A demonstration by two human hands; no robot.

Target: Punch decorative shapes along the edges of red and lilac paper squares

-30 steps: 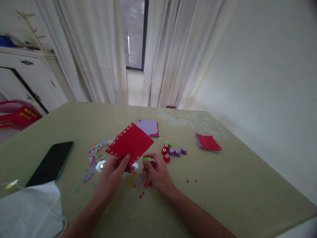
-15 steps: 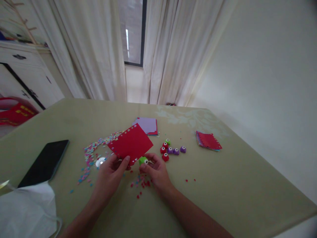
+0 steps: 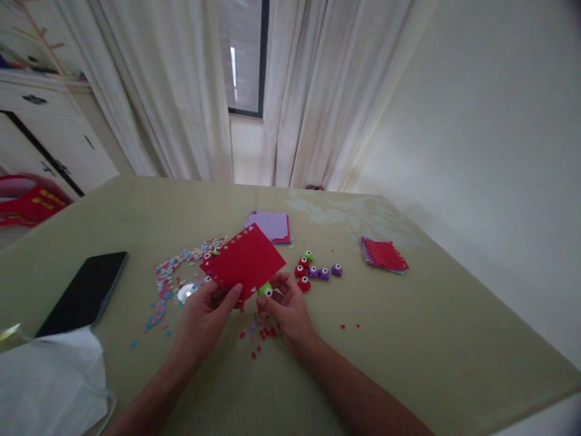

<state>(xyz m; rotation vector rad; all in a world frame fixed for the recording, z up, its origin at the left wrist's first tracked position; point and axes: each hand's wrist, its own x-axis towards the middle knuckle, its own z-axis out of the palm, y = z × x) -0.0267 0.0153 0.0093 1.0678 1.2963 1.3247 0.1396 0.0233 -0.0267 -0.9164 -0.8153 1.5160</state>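
My left hand (image 3: 211, 309) pinches the lower left side of a red paper card (image 3: 247, 260), raised above the table and tilted. Small punched holes run along two of its edges. In my right hand (image 3: 288, 312) is a small green craft punch (image 3: 265, 290) with a white eye-like top, held at the card's lower edge; whether the edge sits in its slot I cannot tell. Below the hands lie red and pink paper bits (image 3: 261, 332). Beyond my right hand several similar punches stand in a cluster, among them a red punch (image 3: 304, 283) and a purple punch (image 3: 336, 270).
Coloured confetti (image 3: 181, 263) spreads left of the card near a shiny white round object (image 3: 186, 293). A phone (image 3: 84, 290) and a white face mask (image 3: 54, 381) lie at the left. Stacks of lilac paper (image 3: 272, 225) and punched red paper (image 3: 385, 255) lie farther back.
The card and the green punch have shifted slightly to the right and up in view. Both hands keep their holds.
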